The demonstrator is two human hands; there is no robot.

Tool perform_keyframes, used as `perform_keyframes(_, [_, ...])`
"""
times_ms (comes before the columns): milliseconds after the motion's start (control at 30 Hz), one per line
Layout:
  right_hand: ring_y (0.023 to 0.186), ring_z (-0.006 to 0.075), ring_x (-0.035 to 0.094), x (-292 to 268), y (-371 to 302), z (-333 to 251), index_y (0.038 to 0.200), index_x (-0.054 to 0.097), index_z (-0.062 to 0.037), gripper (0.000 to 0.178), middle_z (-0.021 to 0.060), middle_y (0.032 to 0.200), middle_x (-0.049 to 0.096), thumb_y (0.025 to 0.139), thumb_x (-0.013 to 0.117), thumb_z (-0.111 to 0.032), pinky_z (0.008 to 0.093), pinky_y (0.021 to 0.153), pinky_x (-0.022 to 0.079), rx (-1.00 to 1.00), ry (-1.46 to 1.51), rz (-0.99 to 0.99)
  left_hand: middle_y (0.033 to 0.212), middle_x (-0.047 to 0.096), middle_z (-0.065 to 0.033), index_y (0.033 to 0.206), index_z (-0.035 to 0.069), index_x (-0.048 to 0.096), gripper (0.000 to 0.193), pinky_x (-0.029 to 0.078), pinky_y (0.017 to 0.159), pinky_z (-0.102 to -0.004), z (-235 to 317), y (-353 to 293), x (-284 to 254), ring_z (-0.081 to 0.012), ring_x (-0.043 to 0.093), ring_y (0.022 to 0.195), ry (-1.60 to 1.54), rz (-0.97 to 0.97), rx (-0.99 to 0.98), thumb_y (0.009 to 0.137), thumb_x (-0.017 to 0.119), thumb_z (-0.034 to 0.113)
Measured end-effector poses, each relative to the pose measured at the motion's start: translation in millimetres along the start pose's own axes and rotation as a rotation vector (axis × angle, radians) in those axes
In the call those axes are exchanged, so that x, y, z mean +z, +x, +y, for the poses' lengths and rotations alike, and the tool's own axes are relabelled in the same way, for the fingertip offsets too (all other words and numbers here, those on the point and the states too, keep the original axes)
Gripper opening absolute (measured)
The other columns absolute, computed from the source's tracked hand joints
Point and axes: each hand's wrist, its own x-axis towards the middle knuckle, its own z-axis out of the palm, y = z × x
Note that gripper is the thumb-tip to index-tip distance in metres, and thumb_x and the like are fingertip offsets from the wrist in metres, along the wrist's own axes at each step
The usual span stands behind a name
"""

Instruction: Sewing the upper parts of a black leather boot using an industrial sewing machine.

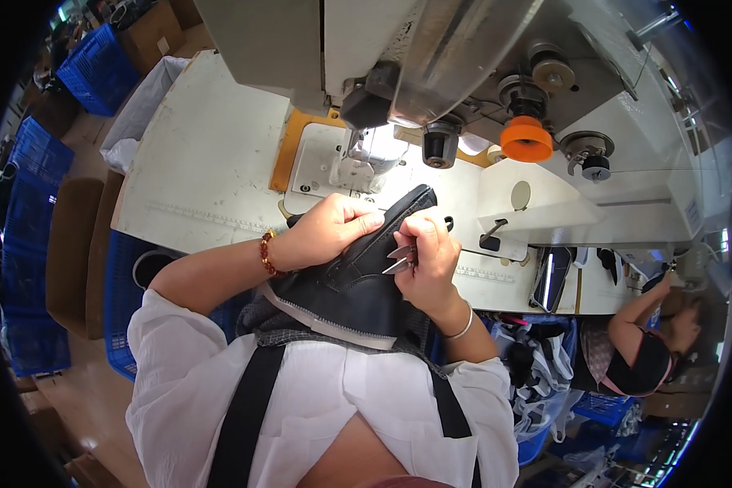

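A black ankle boot (pixel 364 294) with a pale, stitched sole edge lies across my lap, its upper reaching toward the sewing machine. My left hand (pixel 331 231) is closed on the boot's upper, thumb along its edge near the seam. In my right hand (pixel 428 254) are small metal thread snips (pixel 398 262), their blades pointing left over the black leather. The fingers of that hand curl around the snips and rest close to the boot's top edge. Part of the boot's far side is hidden behind my left hand.
The sewing machine's needle area (pixel 359 167) is lit just beyond the boot. An orange knob (pixel 527 138) hangs from its head. The white table (pixel 211 154) spreads left. Blue crates (pixel 98 69) stand on the floor at left. Another person's arm (pixel 638 313) shows at right.
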Motion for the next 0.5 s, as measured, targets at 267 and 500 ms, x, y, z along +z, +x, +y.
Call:
perform_keyframes(267, [0.058, 0.0196, 0.061, -7.5, 15.2, 6.4, 0.091, 0.062, 0.0005, 0.031, 0.0088, 0.079, 0.062, 0.063, 0.058, 0.013, 0.029, 0.051, 0.05, -0.118, 0.243, -0.146, 0.091, 0.069, 0.0021, 0.106, -0.003, 0.07, 0.026, 0.048, 0.073, -0.0218, -12.4, 6.5, 0.1, -0.0018, 0.055, 0.083, 0.038, -0.047, 0.11, 0.105, 0.053, 0.016])
perform_keyframes(500, [0.061, 0.0177, 0.063, -6.0, 22.9, 7.3, 0.088, 0.06, -0.0016, 0.029, 0.0066, 0.074, 0.058, 0.065, 0.056, 0.015, 0.0284, 0.055, 0.05, 0.024, 0.476, -0.281, 0.097, 0.071, -0.0004, 0.108, -0.005, 0.069, 0.028, 0.048, 0.081, -0.0234, -14.0, 5.8, -4.8, -0.0034, 0.057, 0.089, 0.063, -0.033, 0.103, 0.106, 0.051, 0.016])
